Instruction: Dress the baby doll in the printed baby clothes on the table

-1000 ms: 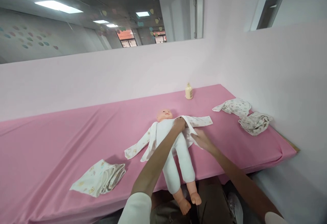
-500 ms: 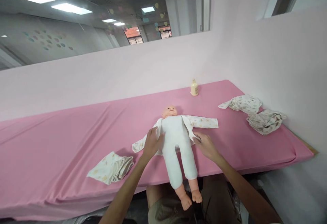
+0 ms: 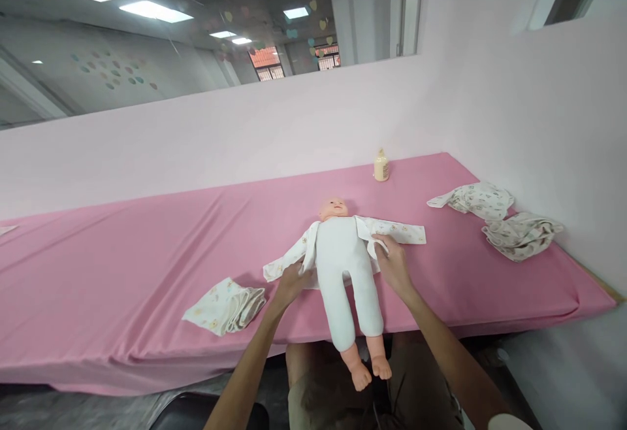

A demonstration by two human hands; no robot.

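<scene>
A baby doll with a white cloth body lies on its back, its feet hanging past the table's near edge. Around it is a white patterned baby shirt, open at the front, with both sleeves spread out to the sides. My left hand is closed on the shirt's front panel on the left, beside the doll's hip. On the other side, my right hand pinches the right front panel near the doll's waist. The fingertips of both hands are partly hidden by cloth.
A folded patterned cloth lies left of the doll on the pink-covered table. Behind the doll stands a cream pump bottle. Two crumpled patterned cloths lie at the right, near the wall.
My right hand has moved up along the shirt's right front panel. My left hand has slid slightly down and draws the left panel outward. The view has shifted a little left.
</scene>
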